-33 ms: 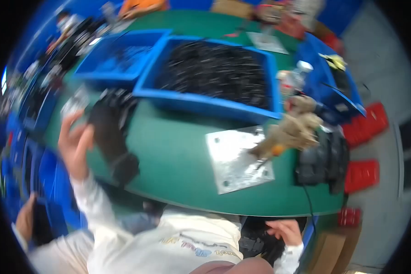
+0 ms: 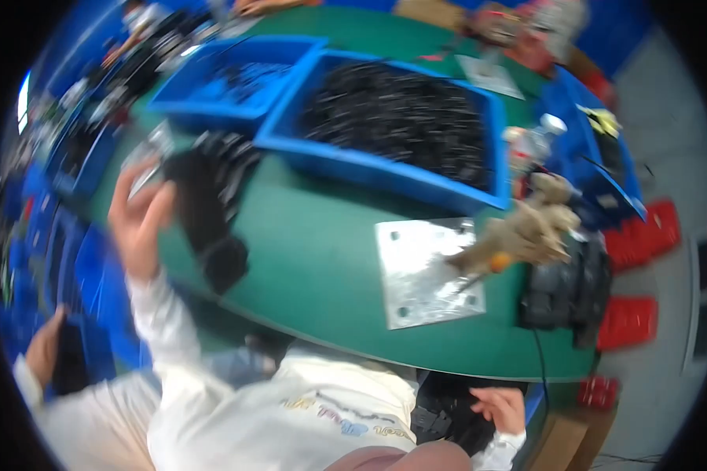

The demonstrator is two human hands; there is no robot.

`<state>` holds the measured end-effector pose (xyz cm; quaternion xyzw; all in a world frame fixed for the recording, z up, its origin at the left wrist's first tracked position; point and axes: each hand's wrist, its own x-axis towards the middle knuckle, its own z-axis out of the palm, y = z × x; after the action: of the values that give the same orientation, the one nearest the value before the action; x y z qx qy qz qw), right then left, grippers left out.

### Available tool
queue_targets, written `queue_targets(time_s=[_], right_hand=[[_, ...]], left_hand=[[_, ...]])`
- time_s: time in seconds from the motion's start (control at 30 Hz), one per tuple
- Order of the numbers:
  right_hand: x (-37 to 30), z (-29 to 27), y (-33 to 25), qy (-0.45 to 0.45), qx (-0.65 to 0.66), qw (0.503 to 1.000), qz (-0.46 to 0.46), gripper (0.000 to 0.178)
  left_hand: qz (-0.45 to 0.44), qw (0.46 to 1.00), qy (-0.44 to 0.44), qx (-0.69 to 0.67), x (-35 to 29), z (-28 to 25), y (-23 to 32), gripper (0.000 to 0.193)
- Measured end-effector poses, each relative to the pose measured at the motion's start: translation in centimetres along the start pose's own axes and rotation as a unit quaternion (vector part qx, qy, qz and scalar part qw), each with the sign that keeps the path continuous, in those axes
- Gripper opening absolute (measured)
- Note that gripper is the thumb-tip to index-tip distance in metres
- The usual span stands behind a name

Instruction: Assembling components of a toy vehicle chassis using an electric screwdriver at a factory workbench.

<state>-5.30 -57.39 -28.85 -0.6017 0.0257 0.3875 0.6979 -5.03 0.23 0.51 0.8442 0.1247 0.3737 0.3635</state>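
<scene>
My left hand point(image 2: 137, 228) is raised over the left edge of the green table point(image 2: 314, 235), fingers curved and apart, with nothing visible between them. Just beyond it lies a crumpled clear plastic piece point(image 2: 159, 141). To its right is a long dark bundle point(image 2: 200, 208), blurred, with black strips point(image 2: 236, 157) behind it. My right hand point(image 2: 500, 407) hangs low at the right, below the table edge. Its fingers are loosely bent and apart, holding nothing I can see. Black parts point(image 2: 436, 416) lie beside it, in a container mostly hidden by my body.
A large blue bin point(image 2: 385, 169) full of thin black pieces stands mid-table, beside another blue bin point(image 2: 188, 118). A silvery sheet point(image 2: 408, 290) lies under a beige glove-like thing point(image 2: 534, 224). Black blocks point(image 2: 558, 290), red stools point(image 2: 628, 322) and another person's hand point(image 2: 45, 349) flank the table.
The table and its contents sit slightly further right and mostly higher in the picture, as the view shifts. Both hands keep much the same pose.
</scene>
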Motion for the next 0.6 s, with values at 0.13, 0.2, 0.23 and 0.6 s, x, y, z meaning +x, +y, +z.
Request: queue_targets(time_s=[0.13,0.2,0.23,0.6], right_hand=[[-5.5,-15.8,-5.4,0.179,-0.098,0.979,0.013,0.055],[-7.0,-13.0,-9.6,0.32,-0.14,0.937,0.001,0.044],[-6.7,-12.1,-11.2,0.448,-0.09,0.889,-0.015,0.043],[-2.3,-37.6,-13.8,0.609,-0.579,0.457,-0.293,0.05]], left_hand=[[-0.033,0.987,0.142,0.063,-2.1,9.1,-4.2,0.035],[-0.01,0.963,0.181,0.201,-1.8,8.0,-5.9,0.036],[0.002,0.951,0.182,0.25,-1.5,7.6,-6.5,0.038],[0.079,0.866,-0.03,0.493,2.7,13.4,-17.4,0.031]])
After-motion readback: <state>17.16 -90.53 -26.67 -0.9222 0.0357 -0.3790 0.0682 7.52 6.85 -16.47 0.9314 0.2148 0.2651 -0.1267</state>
